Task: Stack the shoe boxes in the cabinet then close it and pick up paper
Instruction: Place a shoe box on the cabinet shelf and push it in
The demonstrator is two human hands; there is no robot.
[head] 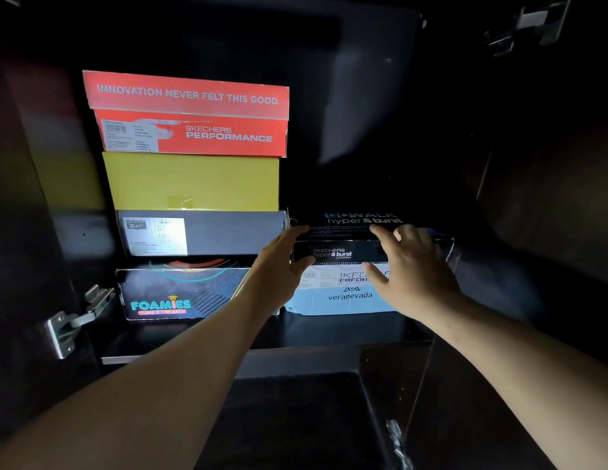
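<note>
Black cardboard Skechers shoe box [343,247]: lies on pale blue veranevada box [343,300], right of the four-box stack, labelled end outward, long axis running into the dark cabinet [499,198] | left hand [279,266]: fingers curled round box's left front corner | right hand [411,266]: fingers spread, nearly straight, on lid and front face.

A dark cabinet shelf [346,329] is seen, on which two boxes are set directly: a black Foamies box [180,295] at the left and a pale blue veranevada box [343,300] just beside it.
</note>
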